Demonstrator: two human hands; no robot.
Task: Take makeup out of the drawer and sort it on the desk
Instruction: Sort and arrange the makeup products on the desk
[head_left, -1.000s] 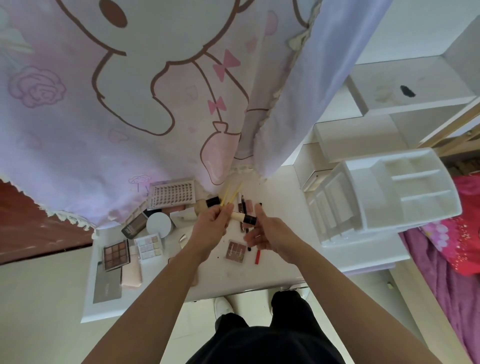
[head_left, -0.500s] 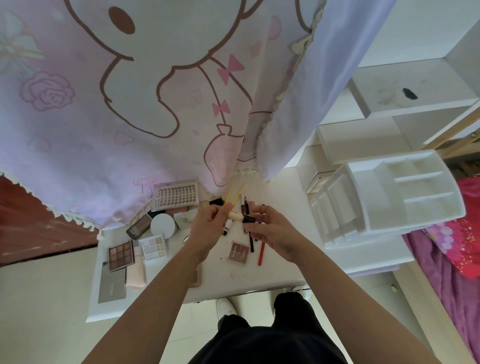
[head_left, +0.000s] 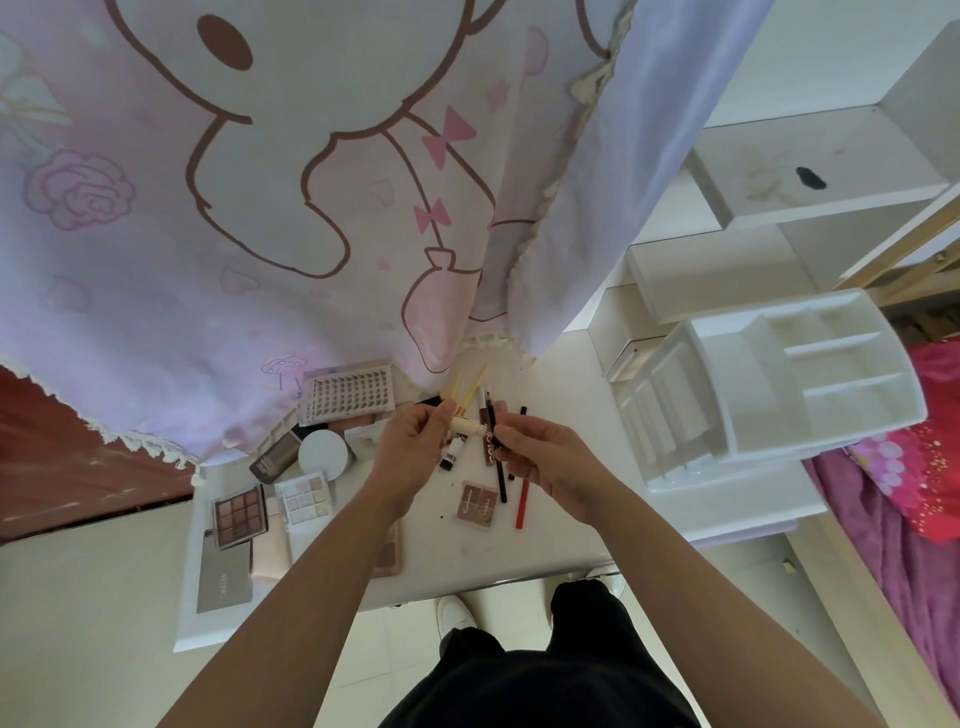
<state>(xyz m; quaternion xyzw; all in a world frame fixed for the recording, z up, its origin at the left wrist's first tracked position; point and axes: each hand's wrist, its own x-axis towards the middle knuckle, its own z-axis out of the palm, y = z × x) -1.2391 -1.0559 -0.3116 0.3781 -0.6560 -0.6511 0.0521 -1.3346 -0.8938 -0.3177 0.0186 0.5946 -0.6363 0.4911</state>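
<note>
Above the middle of the white desk (head_left: 571, 551) both my hands hold a cream concealer tube (head_left: 469, 427) with a black cap. My left hand (head_left: 413, 454) grips its cream end and also holds thin yellow sticks (head_left: 470, 392) that fan upward. My right hand (head_left: 545, 462) pinches the capped end. Under the hands lie a dark pencil (head_left: 500, 478), a red pencil (head_left: 522, 501), a brown tube (head_left: 488, 447) and a small brown palette (head_left: 477, 505).
Left on the desk lie eyeshadow palettes (head_left: 240, 515), a pastel palette (head_left: 305, 496), a round white compact (head_left: 323, 452), a lash tray (head_left: 347, 399) and a grey box (head_left: 224, 579). A white compartmented drawer (head_left: 769, 384) stands on the right. A pink cartoon curtain (head_left: 260, 208) hangs over the desk's back.
My right hand has closed in on the capped end of the concealer tube. The left hand keeps its hold on the tube and the yellow sticks.
</note>
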